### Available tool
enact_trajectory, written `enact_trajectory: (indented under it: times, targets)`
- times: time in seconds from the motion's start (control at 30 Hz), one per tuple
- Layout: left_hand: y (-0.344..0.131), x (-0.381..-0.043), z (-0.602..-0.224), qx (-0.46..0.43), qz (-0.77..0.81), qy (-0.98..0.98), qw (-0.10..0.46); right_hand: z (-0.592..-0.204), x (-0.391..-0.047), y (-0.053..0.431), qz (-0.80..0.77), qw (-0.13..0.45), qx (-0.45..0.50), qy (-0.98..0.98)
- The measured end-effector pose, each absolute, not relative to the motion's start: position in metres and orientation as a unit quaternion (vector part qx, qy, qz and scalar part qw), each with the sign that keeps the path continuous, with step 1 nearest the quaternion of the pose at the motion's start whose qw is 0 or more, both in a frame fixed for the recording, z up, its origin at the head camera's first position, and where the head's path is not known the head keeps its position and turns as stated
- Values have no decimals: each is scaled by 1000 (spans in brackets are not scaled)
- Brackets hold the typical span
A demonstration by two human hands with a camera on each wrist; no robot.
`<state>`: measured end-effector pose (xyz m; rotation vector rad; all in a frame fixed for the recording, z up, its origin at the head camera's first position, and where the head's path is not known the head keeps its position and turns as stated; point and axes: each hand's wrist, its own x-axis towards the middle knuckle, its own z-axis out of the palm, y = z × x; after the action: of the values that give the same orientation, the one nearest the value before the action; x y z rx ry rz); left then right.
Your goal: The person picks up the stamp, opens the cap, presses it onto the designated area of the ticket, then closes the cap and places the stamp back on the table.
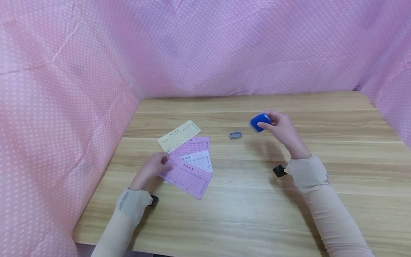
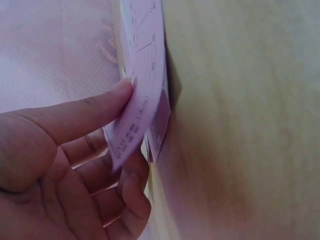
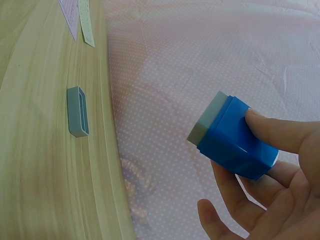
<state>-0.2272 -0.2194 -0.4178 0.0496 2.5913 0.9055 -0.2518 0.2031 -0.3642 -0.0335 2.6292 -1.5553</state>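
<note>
In the head view my left hand [image 1: 151, 169] pinches the left end of a pink printed form slip [image 1: 189, 178], the top one of a fanned pile. The left wrist view shows the thumb on the slip's face and its end bent up over the fingers. Under it lie a white slip [image 1: 202, 162], another pink slip [image 1: 200, 145] and a pale yellow slip [image 1: 178, 136]. My right hand [image 1: 284, 132] holds a blue stamp [image 3: 237, 140] above the table, its grey end facing left. On the wood sits a small grey stamp cap [image 3: 77, 112], hollow side up.
The wooden table [image 1: 257, 214] has its back edge against a pink polka-dot cloth [image 1: 224, 46], which also hangs along the left and right sides. A black wrist camera [image 1: 279, 171] sticks out from the right cuff, another one [image 1: 154, 201] from the left.
</note>
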Motion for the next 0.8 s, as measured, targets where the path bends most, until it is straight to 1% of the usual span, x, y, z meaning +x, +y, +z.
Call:
enact_trajectory:
  times: [0.23,0.33,0.8]
  targets:
    - [-223,-229,-415,15,352,913,206,-365,-252,204,-507,43,-9,861]
    - [-224,-231,-413,19,353,914,200,-365,-252,203,-507,42,-8,861]
    - [-224,-233,-403,39,365,920,139,-365,-253,204,-509,43,-8,860]
